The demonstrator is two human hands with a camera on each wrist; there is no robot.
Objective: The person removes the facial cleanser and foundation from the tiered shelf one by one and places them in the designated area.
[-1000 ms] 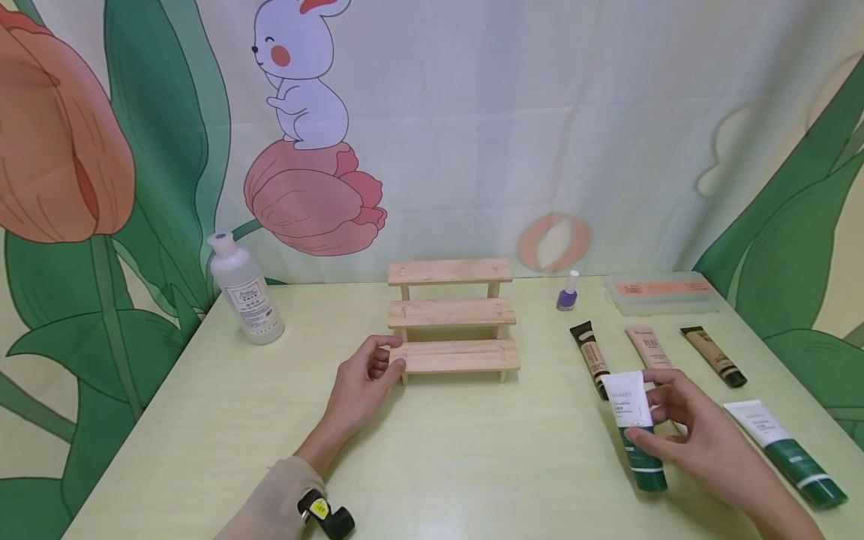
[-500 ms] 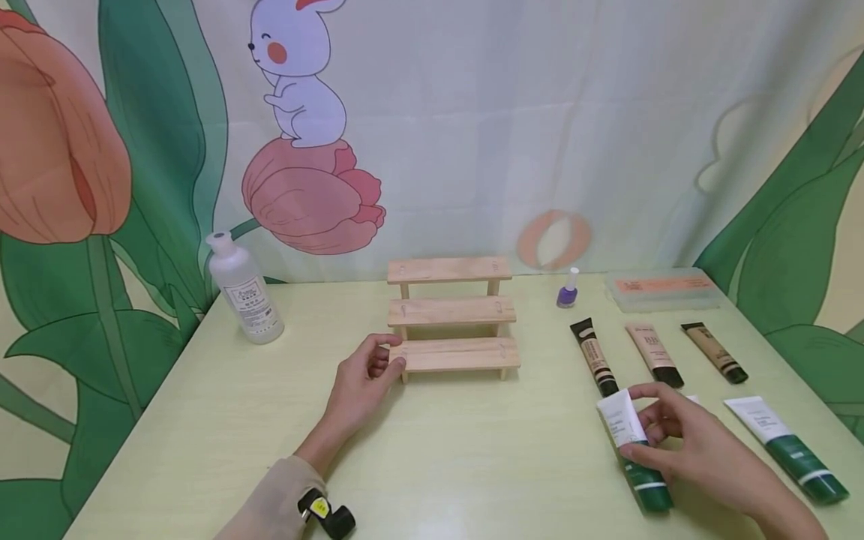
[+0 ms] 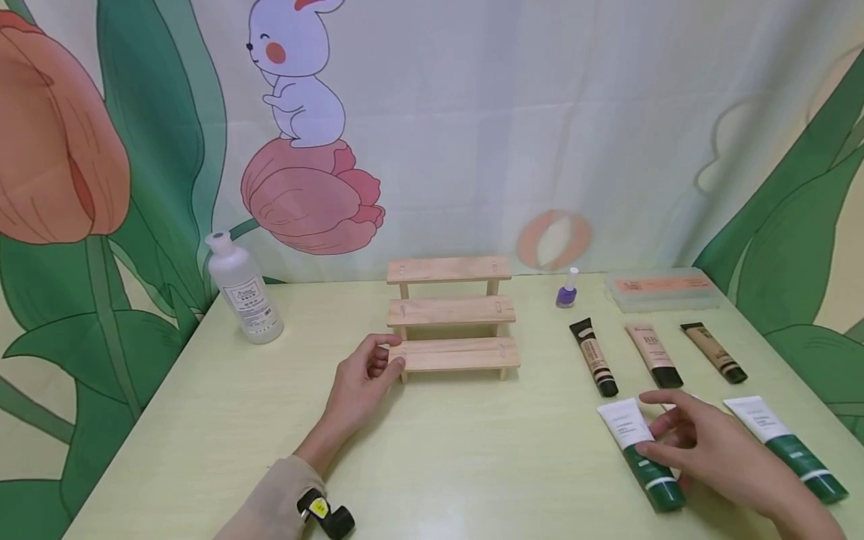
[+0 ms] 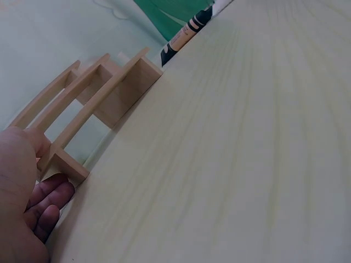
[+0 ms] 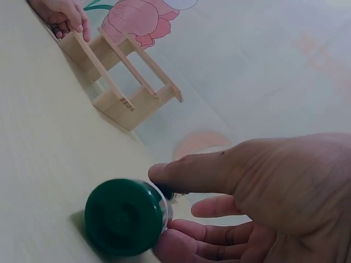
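At the left end of the lowest step of a three-step wooden display stand (image 3: pixel 454 354), my left hand (image 3: pixel 361 386) pinches the board between thumb and fingers. The left wrist view shows the stand (image 4: pixel 104 98) upright on the table, gripped at its near end. On the right, a white-and-green squeeze tube (image 3: pixel 641 454) lies on the table, cap toward me. My right hand (image 3: pixel 715 446) hovers over its right side, thumb tip at the tube and index finger lifted off. In the right wrist view, the green cap (image 5: pixel 123 216) sits beside loosely spread fingers.
Behind the right hand lie three slim cosmetic tubes: black-and-beige (image 3: pixel 594 358), pink (image 3: pixel 653 356) and tan (image 3: pixel 714 352). Another white-and-green tube (image 3: pixel 786 450) lies further right. A purple nail polish bottle (image 3: pixel 567 291), a clear plastic case (image 3: pixel 663 291) and a white bottle (image 3: pixel 246 292) stand further back.
The right hand has lowered the white-and-green tube from a raised tilt to lying on the table, and its fingers have loosened and drawn slightly right. The left hand keeps its place.
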